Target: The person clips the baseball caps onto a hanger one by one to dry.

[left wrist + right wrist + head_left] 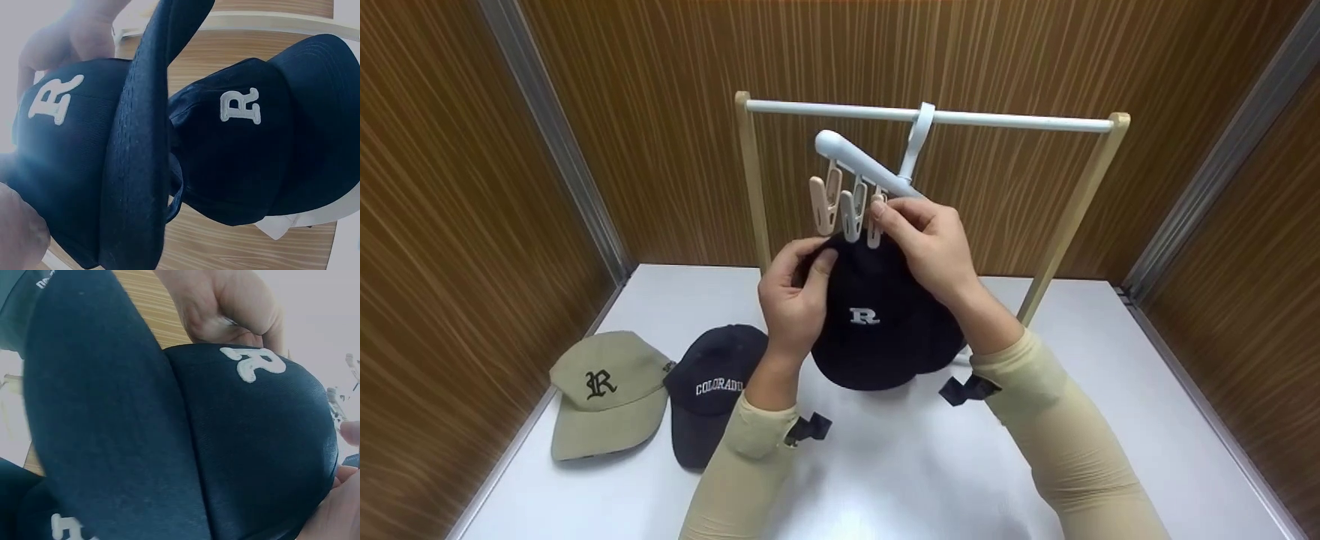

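Observation:
A dark baseball cap (pixel 870 349) with a white R on its front hangs crown up below the pale blue hanger (pixel 859 159). My left hand (pixel 795 296) grips its crown on the left side, thumb in front. With thumb and fingers, my right hand (pixel 937 247) pinches a light clothespin (pixel 874 234) at the cap's top. A second clothespin (pixel 851 217) and a pinkish one (pixel 825 202) dangle alongside to the left, their lower ends right at the crown. Behind the held cap is another dark cap (pixel 242 152), also marked R.
The hanger hooks over the white bar (pixel 840 111) of a rack with wooden legs (pixel 1072 217). On the white table (pixel 885 465), left of the rack, lie an olive cap (pixel 611 390) and a dark Colorado cap (pixel 716 375). Wood-patterned walls (pixel 660 150) enclose the table.

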The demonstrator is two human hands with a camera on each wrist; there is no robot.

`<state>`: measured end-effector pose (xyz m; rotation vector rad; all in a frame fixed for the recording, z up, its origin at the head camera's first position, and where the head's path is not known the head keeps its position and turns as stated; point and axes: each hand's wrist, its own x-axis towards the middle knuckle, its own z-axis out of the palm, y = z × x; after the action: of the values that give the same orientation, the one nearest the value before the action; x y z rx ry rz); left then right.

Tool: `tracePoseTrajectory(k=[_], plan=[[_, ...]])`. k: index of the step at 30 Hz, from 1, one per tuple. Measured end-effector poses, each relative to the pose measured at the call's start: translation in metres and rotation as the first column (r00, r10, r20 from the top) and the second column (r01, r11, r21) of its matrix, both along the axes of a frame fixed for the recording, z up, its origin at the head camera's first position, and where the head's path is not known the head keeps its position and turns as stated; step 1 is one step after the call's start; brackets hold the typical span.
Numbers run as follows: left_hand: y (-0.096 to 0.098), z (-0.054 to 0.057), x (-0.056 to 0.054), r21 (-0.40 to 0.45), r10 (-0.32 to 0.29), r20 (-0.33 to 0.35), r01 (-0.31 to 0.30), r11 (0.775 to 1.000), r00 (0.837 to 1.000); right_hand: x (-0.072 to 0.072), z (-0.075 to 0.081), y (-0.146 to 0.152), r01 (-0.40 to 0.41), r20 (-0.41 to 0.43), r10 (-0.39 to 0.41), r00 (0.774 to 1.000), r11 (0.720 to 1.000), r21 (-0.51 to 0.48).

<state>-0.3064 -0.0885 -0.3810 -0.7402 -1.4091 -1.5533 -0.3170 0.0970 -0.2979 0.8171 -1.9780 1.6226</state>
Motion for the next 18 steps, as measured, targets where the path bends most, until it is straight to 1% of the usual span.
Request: tracePoseTrajectory(k=[10,14,18], plan=[[0.003,0.001,0.001,0.016,-0.005,0.010,0.005,1.000,1.000,0.010,-0.017,0.004,0.021,-0.092,-0.016,0.996,0.998,0.053],[0.003,0.000,0.001,0.020,-0.006,0.016,0.006,1.000,1.000,0.012,-0.027,0.008,0.042,-0.148,-0.029,0.988,0.995,0.086],[0.003,-0.001,0.001,0.019,-0.003,0.029,0.002,1.000,1.000,0.014,-0.038,0.013,0.087,-0.217,-0.060,0.974,0.989,0.120]])
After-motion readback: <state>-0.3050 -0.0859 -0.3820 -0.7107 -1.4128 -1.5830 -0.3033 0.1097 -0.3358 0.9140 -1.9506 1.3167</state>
